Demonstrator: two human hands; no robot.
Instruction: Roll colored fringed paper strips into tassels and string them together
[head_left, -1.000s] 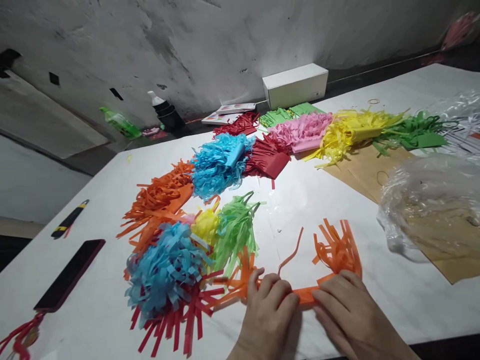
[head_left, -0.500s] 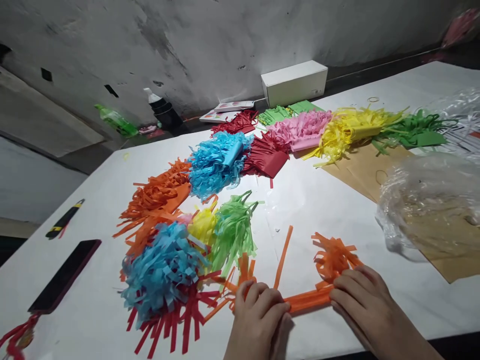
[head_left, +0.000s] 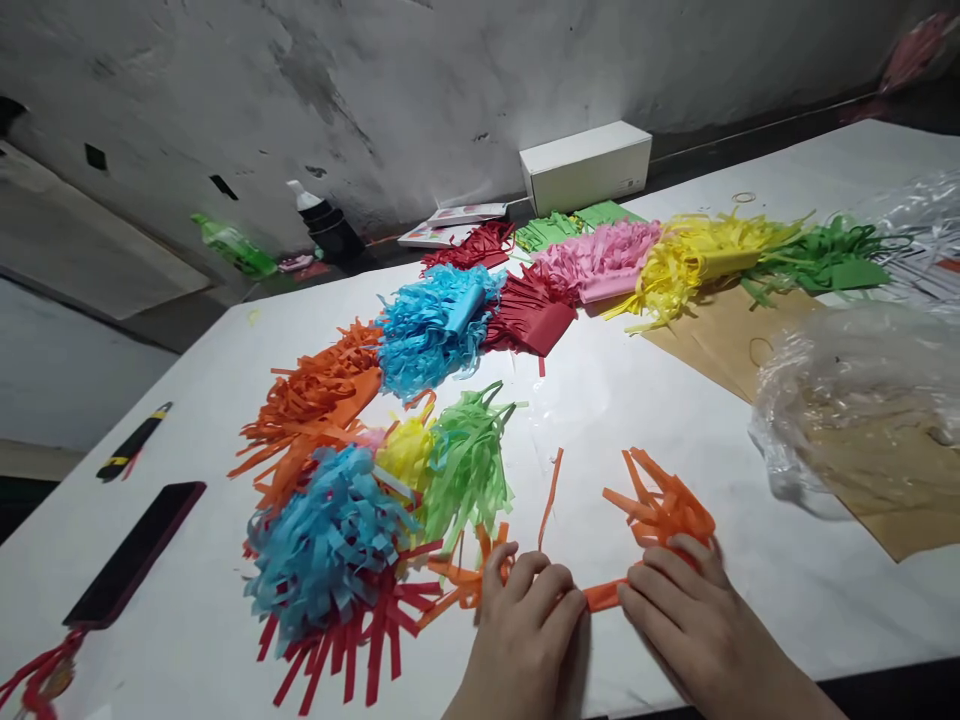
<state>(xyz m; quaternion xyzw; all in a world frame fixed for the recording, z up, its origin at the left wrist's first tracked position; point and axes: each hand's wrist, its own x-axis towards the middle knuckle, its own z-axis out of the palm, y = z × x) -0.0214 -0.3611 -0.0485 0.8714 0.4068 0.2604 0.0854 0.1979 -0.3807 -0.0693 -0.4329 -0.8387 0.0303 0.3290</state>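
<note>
An orange fringed paper tassel (head_left: pixel 604 596) lies at the table's front edge, its middle rolled into a narrow band. My left hand (head_left: pixel 529 615) is closed over the band's left part, with cut strips sticking out past the fingers. On the other side, my right hand (head_left: pixel 686 600) grips the right part, beside a bunch of orange fringe (head_left: pixel 664 505). Only a short piece of band shows between the hands; the thumbs are hidden. A loose orange strip (head_left: pixel 551 498) lies just beyond my left hand. Left of it are a blue tissue tassel (head_left: pixel 326 545) and a light green one (head_left: pixel 469 460).
Fringed paper bundles curve across the table (head_left: pixel 637 390): orange (head_left: pixel 311 390), blue (head_left: pixel 435 325), dark red (head_left: pixel 536 310), pink (head_left: pixel 600 258), yellow (head_left: pixel 709 255), green (head_left: pixel 832 258). A phone (head_left: pixel 131 555) and cutter (head_left: pixel 135 440) lie left; clear plastic wrap (head_left: pixel 795 430) lies right. A white box (head_left: pixel 589 170) stands behind.
My right hand has slid left, closer to my left hand. The orange band between them shows shorter and narrower. The right fringe spreads differently, and the loose strip has shifted left.
</note>
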